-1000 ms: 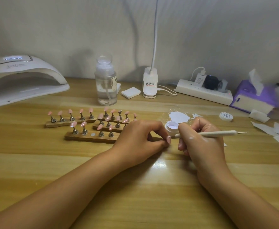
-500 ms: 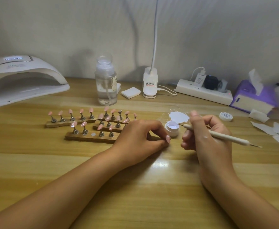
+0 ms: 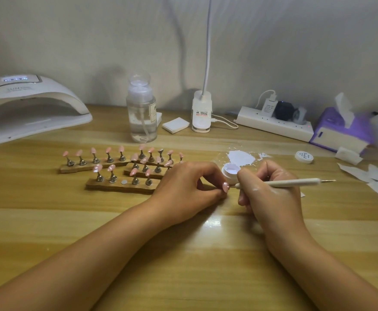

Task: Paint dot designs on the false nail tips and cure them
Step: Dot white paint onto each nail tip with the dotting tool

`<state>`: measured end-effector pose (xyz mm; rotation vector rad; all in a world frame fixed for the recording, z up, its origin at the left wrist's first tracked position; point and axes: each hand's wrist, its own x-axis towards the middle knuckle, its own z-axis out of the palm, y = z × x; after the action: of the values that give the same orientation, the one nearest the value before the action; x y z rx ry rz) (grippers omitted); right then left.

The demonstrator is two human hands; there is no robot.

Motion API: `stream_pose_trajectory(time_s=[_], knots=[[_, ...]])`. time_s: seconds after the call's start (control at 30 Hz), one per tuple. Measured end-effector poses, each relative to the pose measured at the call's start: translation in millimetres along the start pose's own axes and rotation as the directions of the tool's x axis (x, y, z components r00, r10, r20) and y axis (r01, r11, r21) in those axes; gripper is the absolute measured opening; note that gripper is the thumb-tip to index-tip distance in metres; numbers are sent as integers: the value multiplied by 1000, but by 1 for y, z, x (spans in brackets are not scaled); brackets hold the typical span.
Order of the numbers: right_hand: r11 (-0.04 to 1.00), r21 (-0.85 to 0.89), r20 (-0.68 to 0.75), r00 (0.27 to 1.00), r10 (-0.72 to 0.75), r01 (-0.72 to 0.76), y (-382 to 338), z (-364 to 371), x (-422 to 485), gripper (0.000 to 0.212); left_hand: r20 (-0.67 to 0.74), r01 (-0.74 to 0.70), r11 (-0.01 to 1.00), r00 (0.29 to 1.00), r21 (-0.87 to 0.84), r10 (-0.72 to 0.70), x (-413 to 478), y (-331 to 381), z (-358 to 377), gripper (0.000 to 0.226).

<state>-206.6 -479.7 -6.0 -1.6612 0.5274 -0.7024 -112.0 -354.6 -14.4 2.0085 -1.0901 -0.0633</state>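
Note:
My left hand point(image 3: 188, 185) pinches a pink false nail tip point(image 3: 225, 186) on its small stand, low over the table. My right hand point(image 3: 271, 191) grips a white dotting tool point(image 3: 295, 182) like a pen, and its fine point touches that nail tip. Just behind the tool sits an open white paint pot point(image 3: 231, 171). Several more pink tips stand on metal holders along the wooden strips point(image 3: 116, 186) to the left. The white curing lamp point(image 3: 26, 108) sits at the far left with its display lit.
A clear pump bottle point(image 3: 141, 113), a white pad point(image 3: 176, 125), a desk lamp base point(image 3: 201, 113) and a power strip point(image 3: 273, 126) line the back. A white paint smear point(image 3: 240, 157), the pot's lid point(image 3: 304, 157), a purple tissue box point(image 3: 340, 131) and paper scraps point(image 3: 376, 178) lie at the right.
My right hand swung the dotting tool from the paint pot back down to the nail tip that my left hand holds. My left hand stayed put.

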Motion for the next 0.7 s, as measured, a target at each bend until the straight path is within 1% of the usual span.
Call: stream_pose_trajectory(time_s=[0.5,0.7], knots=[[1000,29,30,1000,-4,3,2,0,2,25,0,-30,999,1000,44,30,0,2,-2,18],[1000,11,39,999,-9,9,2,0,3,26,-3,-52,997,999,57,53,-1,4,-2,17]])
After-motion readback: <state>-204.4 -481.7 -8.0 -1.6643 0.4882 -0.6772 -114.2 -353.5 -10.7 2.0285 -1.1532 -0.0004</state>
